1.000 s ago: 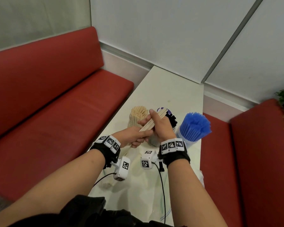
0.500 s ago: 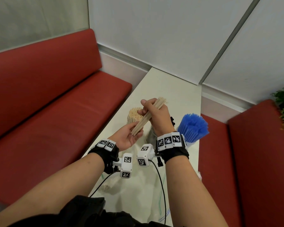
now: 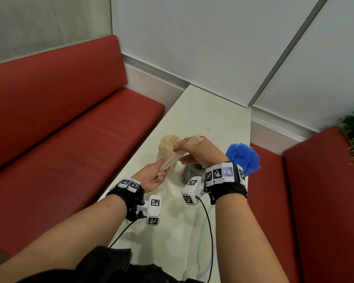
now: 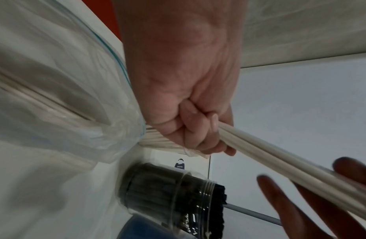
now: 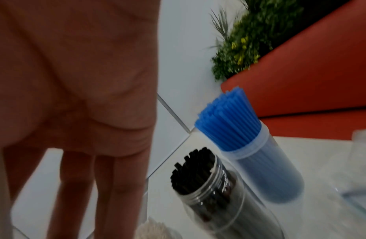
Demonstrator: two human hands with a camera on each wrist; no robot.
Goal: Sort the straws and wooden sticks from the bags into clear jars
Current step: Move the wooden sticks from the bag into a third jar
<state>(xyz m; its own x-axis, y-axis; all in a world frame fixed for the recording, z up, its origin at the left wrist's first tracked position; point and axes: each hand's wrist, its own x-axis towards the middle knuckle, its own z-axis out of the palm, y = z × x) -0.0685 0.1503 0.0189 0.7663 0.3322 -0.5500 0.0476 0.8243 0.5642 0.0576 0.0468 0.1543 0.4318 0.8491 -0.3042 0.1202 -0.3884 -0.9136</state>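
Both hands gripping wooden sticks [image 3: 178,155]: left hand [image 3: 154,176] clenching the low end, right hand [image 3: 198,152] probably squaring them toward the 12 o'clock stick jar [image 3: 165,153].

Three clear jars stand here, one of wooden sticks [image 3: 169,142], one of black straws [image 5: 198,171] and one of blue straws [image 5: 229,122], with two hands and two red benches [image 3: 70,127].
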